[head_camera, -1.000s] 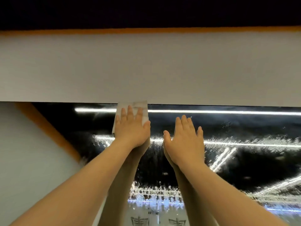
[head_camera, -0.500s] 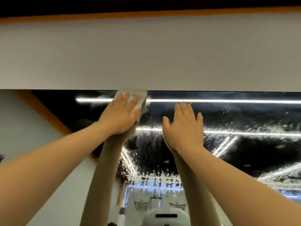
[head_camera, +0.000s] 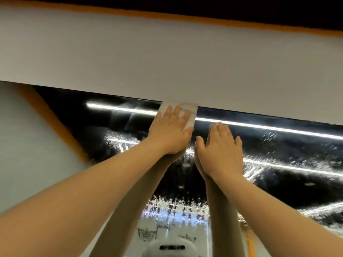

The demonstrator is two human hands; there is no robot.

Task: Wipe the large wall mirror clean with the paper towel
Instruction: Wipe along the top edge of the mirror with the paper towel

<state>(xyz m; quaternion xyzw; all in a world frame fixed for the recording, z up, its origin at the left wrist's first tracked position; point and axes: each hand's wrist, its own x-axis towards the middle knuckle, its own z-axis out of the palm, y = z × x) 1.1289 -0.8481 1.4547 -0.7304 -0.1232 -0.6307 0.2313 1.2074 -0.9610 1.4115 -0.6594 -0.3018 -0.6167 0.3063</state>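
Observation:
The large wall mirror (head_camera: 278, 164) fills the lower half of the head view, speckled with droplets and reflecting ceiling lights. My left hand (head_camera: 170, 132) lies flat with straight fingers on a folded white paper towel (head_camera: 191, 115), pressing it against the glass right at the mirror's top edge. Beside it, to the right, my right hand (head_camera: 220, 151) rests flat and bare on the glass, fingers straight. Both forearms are mirrored beneath the hands.
A pale grey wall (head_camera: 167, 62) runs above the mirror, topped by an orange strip (head_camera: 185, 16) and a dark ceiling. At the left the glass reflects a grey wall with an orange band (head_camera: 55, 123). A streaked, wiped patch (head_camera: 130, 117) lies left of the towel.
My left hand has slid the towel to the right along the top edge, closing up to my right hand and leaving a wiped streak at its left. The view has tilted.

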